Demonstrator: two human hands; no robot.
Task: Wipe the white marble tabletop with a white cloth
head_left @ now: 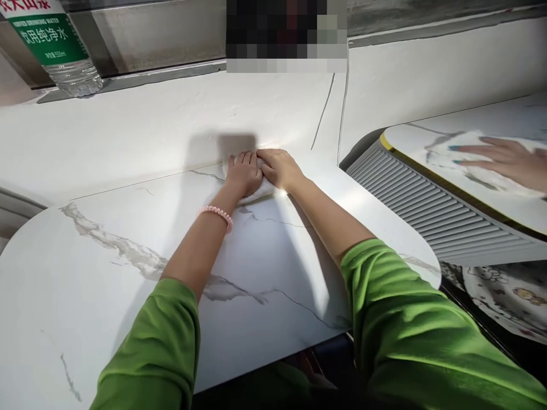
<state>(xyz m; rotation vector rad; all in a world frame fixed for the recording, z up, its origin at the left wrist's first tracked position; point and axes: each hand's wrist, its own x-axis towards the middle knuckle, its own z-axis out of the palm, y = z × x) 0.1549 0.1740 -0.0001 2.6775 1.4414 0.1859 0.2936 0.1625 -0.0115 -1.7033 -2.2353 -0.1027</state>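
I am wearing the only camera on my head, and it is looking forward and down along my green sleeves (149, 353) to my left hand (243, 173) and right hand (277, 168), which are sitting just above the middle of the view. It is hanging close over the marble tabletop (106, 296) and facing the white wall (149, 125) behind it, catching a bottle (55, 45) in the top left corner and a second table (491, 188) at the right edge
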